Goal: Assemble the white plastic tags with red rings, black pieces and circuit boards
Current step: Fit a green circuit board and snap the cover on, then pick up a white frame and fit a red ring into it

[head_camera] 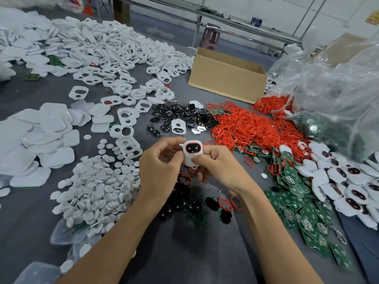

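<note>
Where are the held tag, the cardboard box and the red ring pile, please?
held tag (192, 153), head view, white front below its black window.
cardboard box (225, 83), head view, front wall.
red ring pile (246, 126), head view, pile's middle.

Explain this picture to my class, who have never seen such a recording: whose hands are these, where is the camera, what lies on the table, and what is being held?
There is no machine here. A person wears a camera on the head, so you look down at their own two hands. The left hand and the right hand together hold one white plastic tag, which already has a red ring around a black piece. On the grey table lie heaps of parts: empty white tag shells, small white discs, loose black pieces, red rings and green circuit boards. A cardboard box stands further back.
</note>
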The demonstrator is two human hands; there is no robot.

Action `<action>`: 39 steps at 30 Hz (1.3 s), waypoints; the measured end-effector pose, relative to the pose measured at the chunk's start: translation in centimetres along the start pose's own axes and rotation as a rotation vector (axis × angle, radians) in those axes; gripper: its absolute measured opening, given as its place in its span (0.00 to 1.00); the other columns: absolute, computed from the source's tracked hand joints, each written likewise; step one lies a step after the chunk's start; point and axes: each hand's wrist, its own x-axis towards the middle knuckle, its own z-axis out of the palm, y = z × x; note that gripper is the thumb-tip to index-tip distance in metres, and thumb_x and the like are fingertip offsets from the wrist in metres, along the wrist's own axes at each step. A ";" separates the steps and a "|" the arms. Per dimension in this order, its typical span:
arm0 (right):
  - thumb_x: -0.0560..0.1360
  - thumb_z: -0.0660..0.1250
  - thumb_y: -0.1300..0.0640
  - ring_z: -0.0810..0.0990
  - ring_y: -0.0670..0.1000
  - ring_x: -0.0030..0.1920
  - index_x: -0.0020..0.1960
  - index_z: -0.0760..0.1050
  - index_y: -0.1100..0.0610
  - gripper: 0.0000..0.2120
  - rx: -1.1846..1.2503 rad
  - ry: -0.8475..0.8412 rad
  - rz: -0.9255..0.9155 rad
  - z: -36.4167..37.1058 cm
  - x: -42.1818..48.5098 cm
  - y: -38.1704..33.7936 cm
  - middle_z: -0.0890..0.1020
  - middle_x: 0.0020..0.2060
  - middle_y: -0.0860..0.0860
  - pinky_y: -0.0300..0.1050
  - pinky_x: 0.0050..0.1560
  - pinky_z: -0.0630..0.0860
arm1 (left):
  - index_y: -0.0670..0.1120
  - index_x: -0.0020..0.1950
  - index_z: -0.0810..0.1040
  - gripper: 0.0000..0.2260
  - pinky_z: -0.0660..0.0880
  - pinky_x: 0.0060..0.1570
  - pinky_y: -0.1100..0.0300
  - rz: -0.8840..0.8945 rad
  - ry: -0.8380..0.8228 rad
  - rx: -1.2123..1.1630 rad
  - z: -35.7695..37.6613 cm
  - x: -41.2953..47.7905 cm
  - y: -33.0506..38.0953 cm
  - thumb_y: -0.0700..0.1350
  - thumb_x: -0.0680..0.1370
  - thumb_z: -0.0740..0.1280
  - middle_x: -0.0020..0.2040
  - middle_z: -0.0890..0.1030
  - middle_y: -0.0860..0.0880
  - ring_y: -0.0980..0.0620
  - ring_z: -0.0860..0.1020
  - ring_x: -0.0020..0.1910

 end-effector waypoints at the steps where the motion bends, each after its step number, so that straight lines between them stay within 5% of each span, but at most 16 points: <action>1: 0.78 0.61 0.67 0.74 0.46 0.23 0.37 0.75 0.59 0.13 -0.002 -0.007 0.003 0.0 0.0 -0.2 0.77 0.25 0.47 0.36 0.24 0.68 | 0.53 0.46 0.84 0.10 0.81 0.49 0.44 0.001 0.000 0.000 0.0 0.0 0.0 0.42 0.70 0.67 0.41 0.85 0.53 0.49 0.83 0.43; 11: 0.81 0.60 0.57 0.75 0.53 0.27 0.41 0.74 0.60 0.12 -0.278 0.199 0.036 -4.4 -6.3 -2.6 0.80 0.30 0.54 0.39 0.27 0.69 | 0.55 0.47 0.83 0.15 0.78 0.41 0.56 0.007 0.080 -0.052 -0.2 0.0 -0.2 0.34 0.75 0.68 0.40 0.84 0.54 0.53 0.82 0.36; 14: 0.78 0.66 0.53 0.78 0.54 0.30 0.37 0.76 0.57 0.12 -0.623 0.383 0.049 -7.4 -12.3 -1.5 0.81 0.30 0.52 0.48 0.34 0.70 | 0.57 0.47 0.82 0.16 0.80 0.41 0.55 0.014 0.102 -0.055 0.0 -0.1 -0.3 0.34 0.75 0.68 0.39 0.83 0.55 0.55 0.81 0.35; 19: 0.77 0.66 0.51 0.70 0.45 0.22 0.30 0.69 0.54 0.18 -0.948 0.797 0.351 -13.0 -24.4 1.2 0.73 0.21 0.47 0.43 0.23 0.64 | 0.58 0.47 0.82 0.17 0.81 0.38 0.61 0.023 0.133 -0.102 -0.2 0.1 -0.3 0.34 0.75 0.68 0.38 0.83 0.57 0.57 0.81 0.34; 26: 0.78 0.64 0.57 0.79 0.62 0.48 0.50 0.81 0.59 0.08 -0.884 1.000 0.785 -18.1 -32.4 5.1 0.83 0.43 0.60 0.54 0.50 0.73 | 0.58 0.50 0.80 0.15 0.79 0.37 0.60 0.010 0.166 -0.121 -0.1 0.0 -0.5 0.37 0.74 0.69 0.41 0.83 0.52 0.53 0.81 0.35; 32: 0.80 0.53 0.43 0.77 0.60 0.51 0.64 0.75 0.56 0.22 -0.784 0.981 0.914 -18.0 -32.4 6.1 0.80 0.52 0.61 0.50 0.53 0.73 | 0.59 0.49 0.79 0.15 0.78 0.42 0.58 -0.012 0.311 -0.117 -0.1 0.0 -0.6 0.38 0.72 0.69 0.42 0.83 0.54 0.51 0.81 0.41; 33: 0.79 0.48 0.41 0.76 0.59 0.49 0.66 0.73 0.57 0.28 -0.792 0.954 0.903 -17.8 -32.2 6.0 0.79 0.53 0.63 0.39 0.50 0.72 | 0.59 0.49 0.79 0.15 0.78 0.43 0.58 -0.019 0.320 -0.118 -0.1 0.1 -0.6 0.38 0.73 0.69 0.43 0.83 0.53 0.51 0.81 0.41; 35: 0.74 0.43 0.38 0.76 0.60 0.43 0.63 0.74 0.60 0.35 -0.849 0.950 0.803 -17.0 -31.0 5.4 0.79 0.47 0.64 0.33 0.52 0.67 | 0.56 0.48 0.80 0.14 0.78 0.41 0.59 -0.030 0.304 -0.120 -0.1 0.3 -0.7 0.36 0.74 0.69 0.44 0.84 0.49 0.51 0.81 0.41; 37: 0.73 0.46 0.35 0.79 0.62 0.41 0.53 0.78 0.55 0.31 -0.827 1.064 0.670 -14.8 -28.6 4.5 0.81 0.40 0.60 0.43 0.37 0.73 | 0.53 0.46 0.81 0.13 0.77 0.37 0.64 -0.050 0.247 -0.143 0.0 0.3 -0.7 0.34 0.75 0.69 0.42 0.84 0.49 0.52 0.81 0.40; 39: 0.75 0.52 0.37 0.79 0.54 0.33 0.44 0.80 0.49 0.23 -0.863 1.019 0.472 -11.7 -24.8 3.3 0.81 0.29 0.52 0.47 0.33 0.74 | 0.52 0.44 0.82 0.14 0.78 0.35 0.67 -0.056 0.202 -0.152 -0.1 0.3 -0.5 0.32 0.75 0.69 0.39 0.84 0.53 0.54 0.81 0.38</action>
